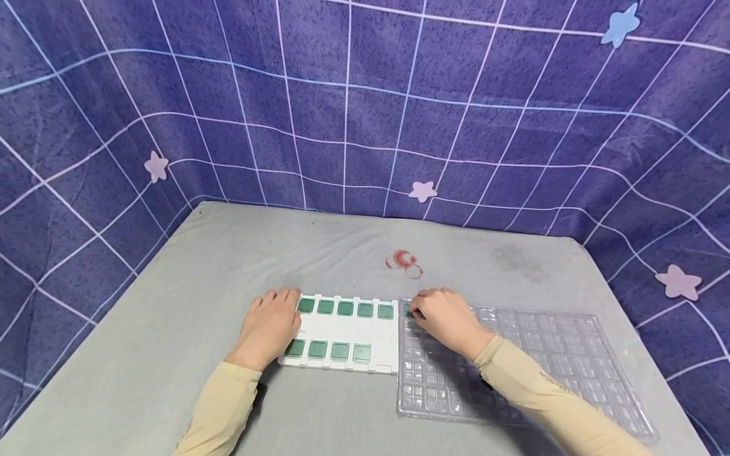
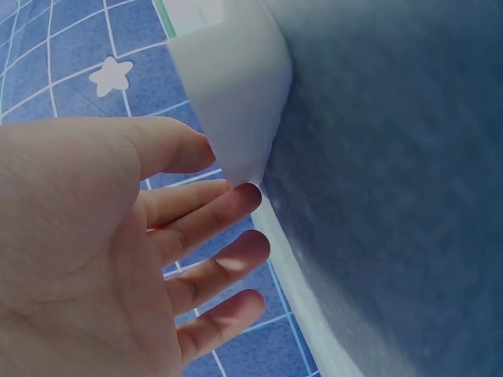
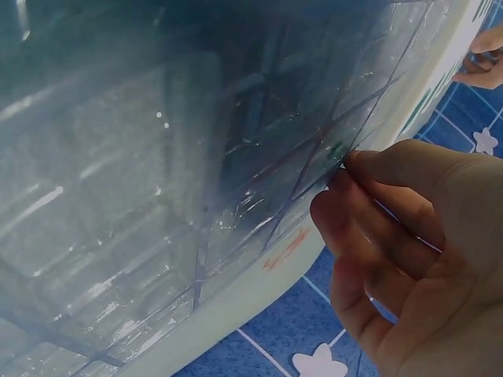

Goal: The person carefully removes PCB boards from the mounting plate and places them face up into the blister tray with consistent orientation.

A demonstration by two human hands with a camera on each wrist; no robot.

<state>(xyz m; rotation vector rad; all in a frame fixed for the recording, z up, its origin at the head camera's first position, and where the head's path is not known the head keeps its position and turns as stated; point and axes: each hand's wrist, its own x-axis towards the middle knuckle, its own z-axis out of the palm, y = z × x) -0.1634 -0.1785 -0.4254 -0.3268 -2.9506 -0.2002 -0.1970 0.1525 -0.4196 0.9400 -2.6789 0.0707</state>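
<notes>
A white tray (image 1: 348, 329) lies left of centre, bearing two rows of small green square gridded pieces (image 1: 345, 308). My left hand (image 1: 270, 326) is at its left end; in the left wrist view the thumb and a fingertip touch the white tray's end (image 2: 236, 94), the other fingers extended. On the right, my right hand (image 1: 447, 318) is over the far left corner of a clear plastic compartment tray (image 1: 542, 367). Thumb and index finger pinch a small green square piece (image 1: 408, 308) at the corner compartment, mostly hidden by the fingers.
Both trays lie side by side on a grey cloth-covered table (image 1: 274, 247). Red ring-shaped marks (image 1: 403, 259) stain the cloth behind them. A purple gridded curtain (image 1: 319, 114) with star shapes stands around the back and sides.
</notes>
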